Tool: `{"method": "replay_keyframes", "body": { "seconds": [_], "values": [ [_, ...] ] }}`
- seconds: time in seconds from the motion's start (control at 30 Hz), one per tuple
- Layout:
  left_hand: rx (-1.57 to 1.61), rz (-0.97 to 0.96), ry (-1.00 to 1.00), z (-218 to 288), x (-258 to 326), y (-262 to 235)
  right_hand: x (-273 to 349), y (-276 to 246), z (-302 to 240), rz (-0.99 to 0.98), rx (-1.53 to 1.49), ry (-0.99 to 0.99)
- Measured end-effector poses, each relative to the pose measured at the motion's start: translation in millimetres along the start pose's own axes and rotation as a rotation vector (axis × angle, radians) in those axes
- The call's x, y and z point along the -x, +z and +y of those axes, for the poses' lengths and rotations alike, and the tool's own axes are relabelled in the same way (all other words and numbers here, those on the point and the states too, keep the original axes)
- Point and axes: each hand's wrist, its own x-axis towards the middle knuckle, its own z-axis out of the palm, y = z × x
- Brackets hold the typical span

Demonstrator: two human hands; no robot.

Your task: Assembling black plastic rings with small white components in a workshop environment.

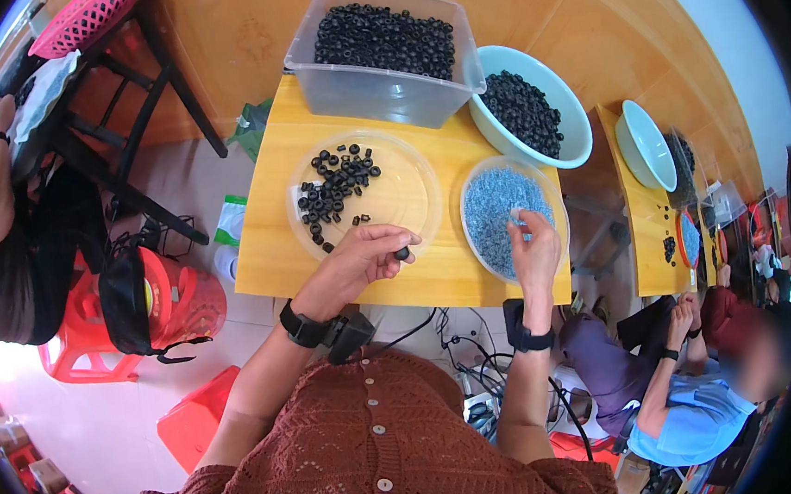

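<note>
Black bead-like piece point(403, 254) sits at the fingertips of your left hand point(370, 252), pinched there in the head view. Your right hand point(535, 247) hovers over a bowl point(560, 195) of tiny blue beads point(494, 197), thumb and fingers nearly together; whether they grip one, you cannot tell. Beyond your left hand, loose black beads point(335, 187) lie in a clear round tray point(414, 185) on the wooden tabletop point(277, 273). Farther out stand a clear bin point(389, 101) and a pale turquoise basin point(515, 58), both holding black beads.

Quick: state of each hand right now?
Left hand: closed on a small black piece.
Right hand: curled over the small blue pieces; whether it holds one cannot be told.
</note>
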Motion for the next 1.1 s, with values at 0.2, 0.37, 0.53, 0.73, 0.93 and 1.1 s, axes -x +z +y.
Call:
{"method": "replay_keyframes", "body": {
  "seconds": [0.2, 0.37, 0.53, 0.73, 0.93, 1.1],
  "values": [
    [0.110, -0.041, -0.033, -6.5, 6.7, -5.1, 24.5, 9.9, -87.4, -0.192, -0.637, -0.095],
    [0.143, -0.054, -0.033, -11.3, 8.3, -8.1, 26.8, 18.9, -112.6, -0.276, -0.757, -0.048],
    [0.137, -0.033, -0.053, -13.2, 11.5, -12.2, 24.7, 20.0, -112.5, -0.300, -0.737, -0.124],
    [0.120, -0.056, -0.055, -13.3, 15.6, -13.7, 22.5, 21.5, -109.6, -0.384, -0.766, -0.107],
    [0.027, -0.047, -0.084, -8.8, 16.6, -16.3, 24.8, 27.3, -103.0, -0.519, -0.996, 0.034],
    [0.085, -0.002, -0.061, -8.3, 17.7, -14.9, 29.4, 21.5, -111.4, -0.399, -0.886, -0.063]
  ]
}}
